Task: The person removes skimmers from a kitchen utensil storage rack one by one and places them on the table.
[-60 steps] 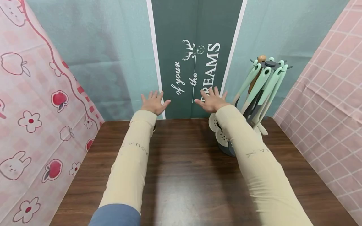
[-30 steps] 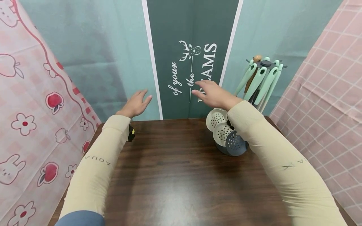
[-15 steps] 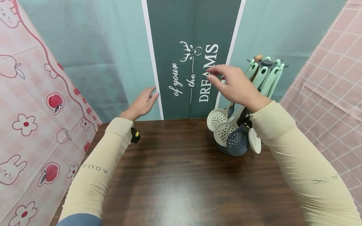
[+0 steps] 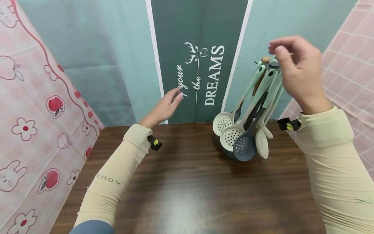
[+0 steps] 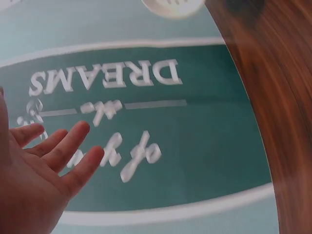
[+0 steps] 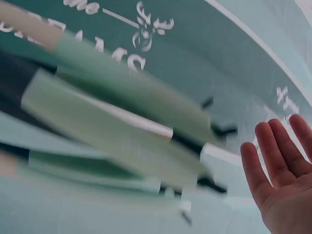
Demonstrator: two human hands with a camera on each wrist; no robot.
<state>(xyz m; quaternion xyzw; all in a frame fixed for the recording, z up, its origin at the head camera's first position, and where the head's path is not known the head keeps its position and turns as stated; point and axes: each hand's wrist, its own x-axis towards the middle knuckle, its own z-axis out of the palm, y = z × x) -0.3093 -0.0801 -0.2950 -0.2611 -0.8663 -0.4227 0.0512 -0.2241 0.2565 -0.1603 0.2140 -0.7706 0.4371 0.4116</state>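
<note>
Mint-green handles hang around a dark rotating utensil stand at the back right. Below them are pale skimmers, a dark blue skimmer and a pale slotted spoon. My right hand is raised beside the stand's top, its fingers bent a little and holding nothing. In the right wrist view, the fingertips are apart from the blurred handles. My left hand hovers above the table's back edge, fingers loose, grasping nothing; the left wrist view shows them spread.
The brown wooden table lies below both arms. A teal cloth with white lettering hangs along the back. Pink patterned cloth lines the left side, and pink checked cloth the right.
My right hand has moved right and up, from in front of the lettering to beside the stand's top. The left hand went left, then back right toward the lettering. The utensils stay put.
</note>
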